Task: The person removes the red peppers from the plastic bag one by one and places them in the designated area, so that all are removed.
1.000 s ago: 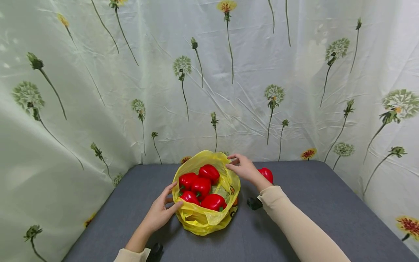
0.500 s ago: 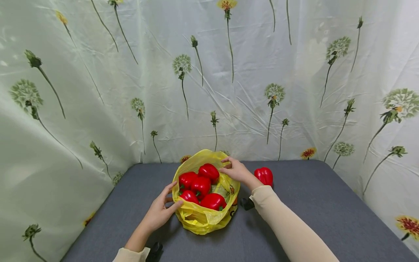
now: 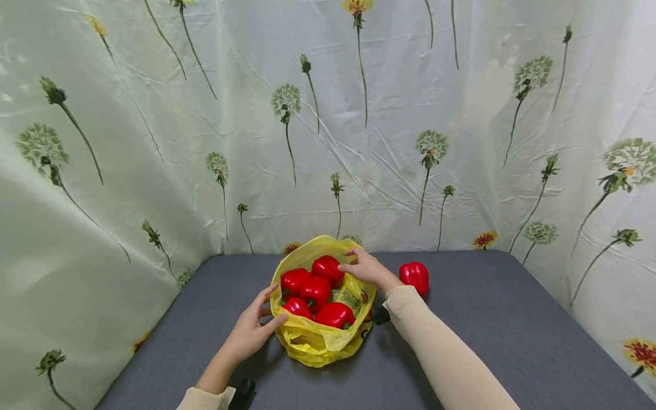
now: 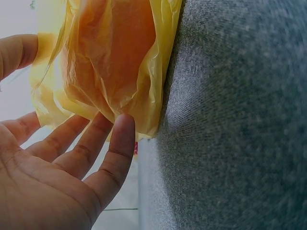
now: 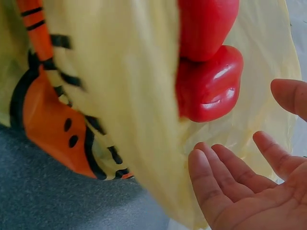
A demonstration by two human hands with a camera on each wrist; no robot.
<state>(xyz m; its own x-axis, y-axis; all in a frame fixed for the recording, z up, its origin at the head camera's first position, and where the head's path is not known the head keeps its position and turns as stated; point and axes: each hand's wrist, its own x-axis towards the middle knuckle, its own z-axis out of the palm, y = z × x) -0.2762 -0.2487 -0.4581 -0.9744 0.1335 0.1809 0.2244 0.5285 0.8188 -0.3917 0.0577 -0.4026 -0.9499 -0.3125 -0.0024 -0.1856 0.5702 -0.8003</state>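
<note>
A yellow plastic bag (image 3: 314, 348) stands upright with its mouth spread, and several red bell peppers (image 3: 334, 315) lie inside it. My left hand (image 3: 251, 330) rests against the bag's left side, its fingers spread and fairly straight; in the left wrist view those fingertips (image 4: 123, 125) touch the thin plastic. Over the bag's right rim reaches my right hand (image 3: 368, 270), close to the rear pepper (image 3: 328, 268). The right wrist view has that hand (image 5: 249, 184) with extended fingers and nothing between them, below a pepper (image 5: 211, 88).
Another red bell pepper (image 3: 414, 277) lies on the grey table (image 3: 487, 324), right of the bag and behind my right forearm. A flower-printed curtain (image 3: 379, 165) hangs behind the table and down both sides.
My right hand has shifted left and slightly downward from the bag's rim to over its mouth. The lone pepper has come more into view. My left hand stays put.
</note>
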